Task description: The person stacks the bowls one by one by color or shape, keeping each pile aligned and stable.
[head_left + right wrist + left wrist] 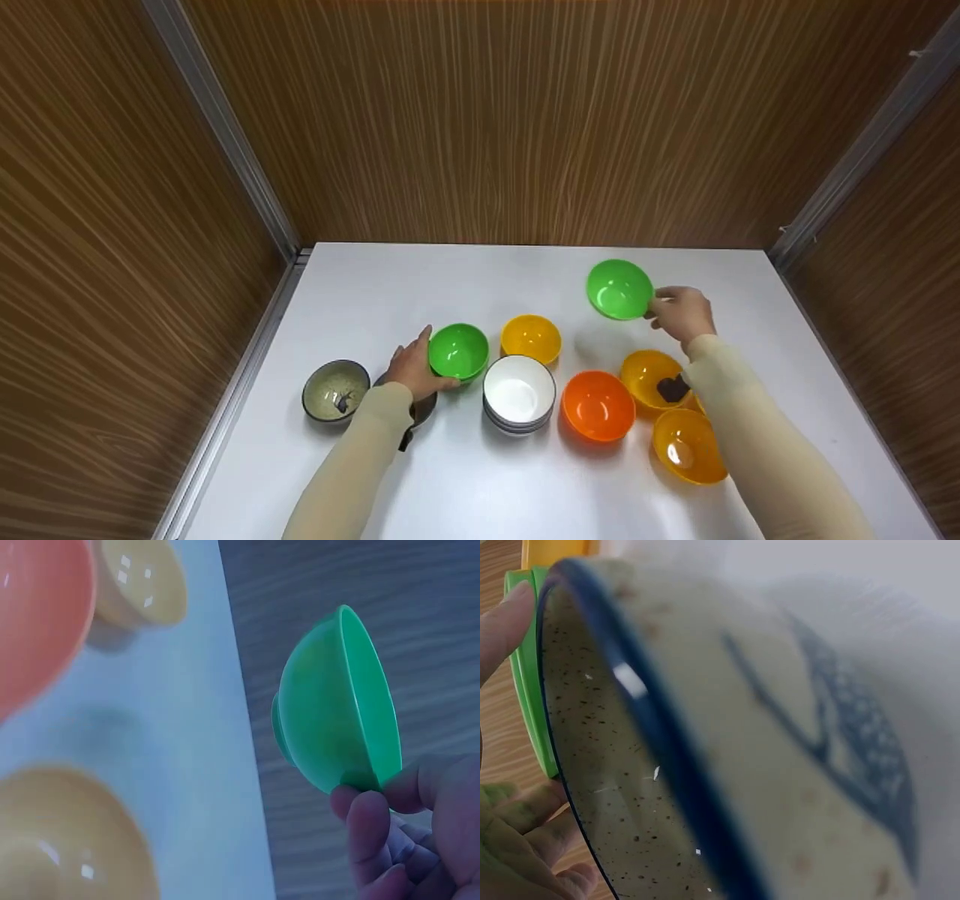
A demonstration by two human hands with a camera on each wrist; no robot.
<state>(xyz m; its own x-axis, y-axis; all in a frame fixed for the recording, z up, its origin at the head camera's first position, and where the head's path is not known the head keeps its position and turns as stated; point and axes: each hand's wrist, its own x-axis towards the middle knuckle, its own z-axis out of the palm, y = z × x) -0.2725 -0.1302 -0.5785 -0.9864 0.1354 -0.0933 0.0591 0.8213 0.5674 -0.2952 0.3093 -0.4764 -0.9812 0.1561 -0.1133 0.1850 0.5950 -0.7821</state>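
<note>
My left hand (416, 367) reaches round the left side of a green bowl (457, 351), its thumb near the front and its fingers toward the back. That bowl sits close to a yellow bowl (531, 337) and a stack of white bowls (519, 390). Between thumb and fingertips, my right hand (684, 315) pinches the rim of a second green bowl (619, 289), held above the table at the back right. The right wrist view shows this green bowl (322, 705) tilted. A speckled bowl with a blue rim (615, 765) fills much of the left wrist view.
A grey-green bowl (336, 390) stands at the left; another dark-rimmed bowl (424, 409) is partly hidden under my left wrist. An orange bowl (598, 406) and yellow bowls (649, 375) stand on the right, partly under my right forearm. Wood-grain panels (495, 127) enclose the white table.
</note>
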